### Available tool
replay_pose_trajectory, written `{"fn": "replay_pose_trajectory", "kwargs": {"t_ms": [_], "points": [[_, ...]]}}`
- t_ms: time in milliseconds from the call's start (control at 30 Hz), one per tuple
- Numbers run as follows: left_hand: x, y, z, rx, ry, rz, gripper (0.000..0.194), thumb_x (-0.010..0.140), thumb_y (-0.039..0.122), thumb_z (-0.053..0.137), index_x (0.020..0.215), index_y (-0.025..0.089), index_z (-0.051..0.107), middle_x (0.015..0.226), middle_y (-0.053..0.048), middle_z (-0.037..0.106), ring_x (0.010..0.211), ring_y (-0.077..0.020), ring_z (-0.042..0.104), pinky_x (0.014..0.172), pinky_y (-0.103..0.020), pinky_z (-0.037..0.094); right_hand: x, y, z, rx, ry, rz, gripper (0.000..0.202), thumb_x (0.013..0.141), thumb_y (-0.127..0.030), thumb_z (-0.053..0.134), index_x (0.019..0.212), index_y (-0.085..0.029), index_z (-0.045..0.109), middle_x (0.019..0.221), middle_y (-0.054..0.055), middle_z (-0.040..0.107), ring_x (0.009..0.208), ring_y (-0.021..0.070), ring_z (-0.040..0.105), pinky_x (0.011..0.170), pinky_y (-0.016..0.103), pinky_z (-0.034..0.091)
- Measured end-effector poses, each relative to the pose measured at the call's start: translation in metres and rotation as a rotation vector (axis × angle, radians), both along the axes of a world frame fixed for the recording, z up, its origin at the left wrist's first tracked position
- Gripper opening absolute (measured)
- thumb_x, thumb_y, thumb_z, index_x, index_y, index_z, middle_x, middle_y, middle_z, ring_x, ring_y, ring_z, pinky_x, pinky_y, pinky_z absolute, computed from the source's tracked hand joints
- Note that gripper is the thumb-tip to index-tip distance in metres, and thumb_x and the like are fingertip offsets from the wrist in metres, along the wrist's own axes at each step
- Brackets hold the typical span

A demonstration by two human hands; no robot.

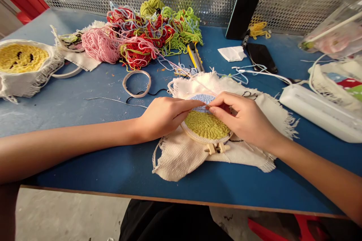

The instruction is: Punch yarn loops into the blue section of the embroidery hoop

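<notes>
An embroidery hoop (pixel 195 138) holds cream cloth (pixel 181 158) with looped yarn, light blue at the top and yellow-green below. Its screw clamp (pixel 216 148) faces the table's front edge. My left hand (pixel 166 116) rests at the hoop's left side, index finger stretched to the right over the blue yarn. From the right, my right hand (pixel 244 118) pinches something thin near that fingertip, too small to make out. Both hands' fingertips meet above the blue part. Pink yarn runs from the back pile toward the hoop.
Tangled yarn (pixel 141 34) lies at the back beside a yellow cutter (pixel 195 56). A small ring (pixel 137 83) and wire (pixel 113 100) are left of the hoop. A phone (pixel 246 5) leans on the mesh; a white power strip (pixel 322 111) sits right. Yellow piece (pixel 22 58) far left.
</notes>
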State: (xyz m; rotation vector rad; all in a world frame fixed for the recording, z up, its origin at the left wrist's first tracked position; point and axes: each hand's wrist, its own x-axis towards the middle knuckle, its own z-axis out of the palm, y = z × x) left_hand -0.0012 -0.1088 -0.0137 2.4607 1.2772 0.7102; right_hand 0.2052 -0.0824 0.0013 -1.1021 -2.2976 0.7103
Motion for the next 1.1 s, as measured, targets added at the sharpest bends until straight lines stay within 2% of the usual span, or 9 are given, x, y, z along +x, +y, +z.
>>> {"fn": "replay_pose_trajectory", "kwargs": {"t_ms": [333,1100], "points": [[0.0002,0.0004,-0.0009,0.027,0.025,-0.026,0.039,0.085,0.015,0.040,0.120,0.018,0.056,0.089,-0.006,0.069,0.066,-0.0098,0.062,0.058,-0.019,0.046,0.0012,0.0005,-0.0009,-0.066,0.027,-0.006,0.011,0.083,-0.024,0.050,0.078,-0.019,0.059,0.070,0.000,0.059,0.060,0.0109,0.052,0.053,0.024,0.040],[0.0010,0.0019,-0.0015,0.046,-0.016,-0.026,0.036,0.085,0.013,0.041,0.117,0.014,0.057,0.086,-0.006,0.070,0.062,-0.0087,0.061,0.058,-0.018,0.045,-0.0005,-0.0009,0.0004,-0.058,0.007,-0.013,0.010,0.082,-0.023,0.051,0.077,-0.019,0.059,0.070,0.000,0.058,0.059,0.0102,0.050,0.054,0.024,0.039]]}}
